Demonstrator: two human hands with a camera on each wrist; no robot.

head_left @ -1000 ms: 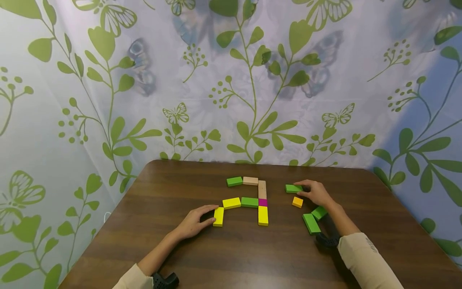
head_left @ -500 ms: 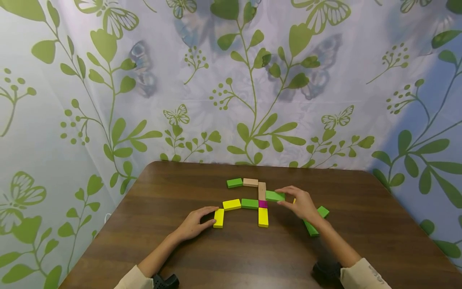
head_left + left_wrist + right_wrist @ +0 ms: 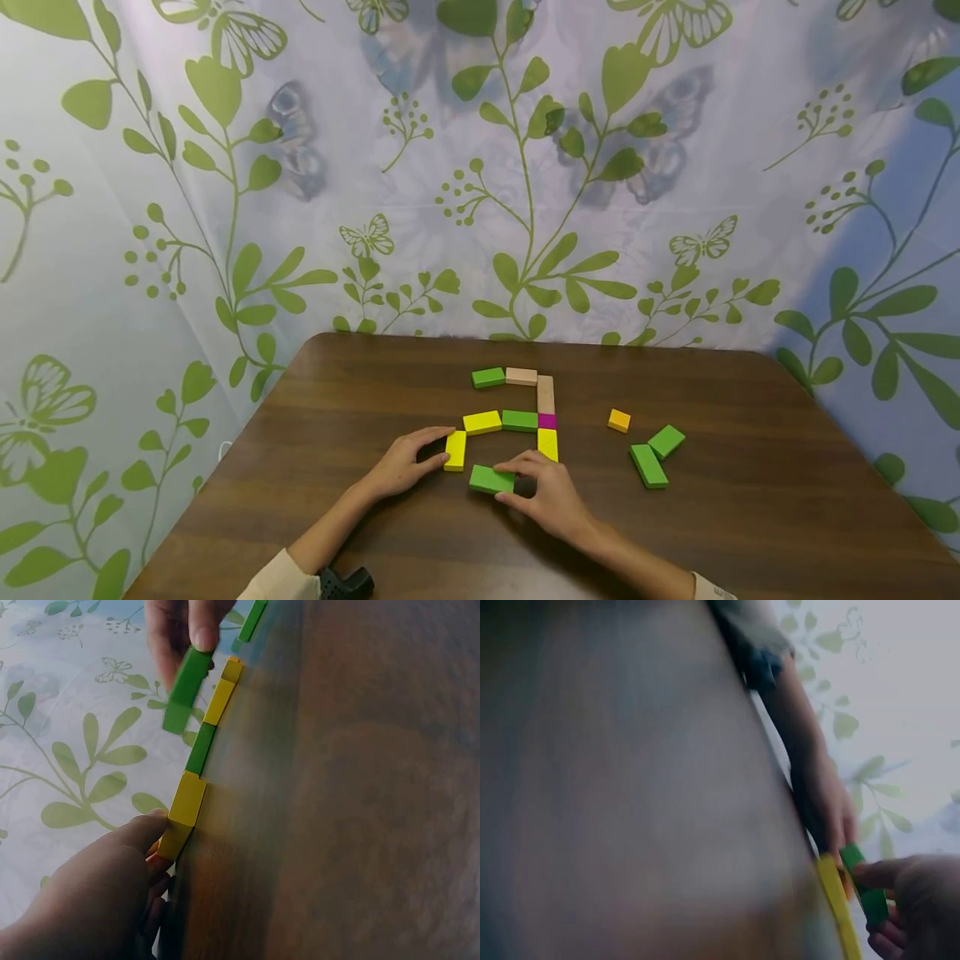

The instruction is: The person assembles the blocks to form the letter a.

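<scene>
My right hand [image 3: 553, 502] pinches a green block [image 3: 489, 479] by its right end between thumb and fingers. In the left wrist view that green block [image 3: 186, 694] is raised off the table. My left hand [image 3: 405, 462] holds the leftmost yellow block [image 3: 454, 451], with thumb and index finger at its edge. Beyond it, a second yellow block [image 3: 482, 422] and a green block [image 3: 519, 421] form a row that ends at a magenta block [image 3: 547, 422]. A third yellow block [image 3: 548, 443] extends toward me from the magenta one, its near end hidden by my right hand.
Behind the magenta block stand a plain wooden block [image 3: 545, 394], another wooden block [image 3: 521, 377] and a green block [image 3: 487, 378]. To the right lie an orange block [image 3: 618, 420] and two green blocks [image 3: 648, 466]. A patterned curtain [image 3: 480, 250] backs the brown table [image 3: 375, 375].
My right hand has picked up the green block from the right side and carried it left and toward me, past the magenta block. My left hand has stayed at the yellow block.
</scene>
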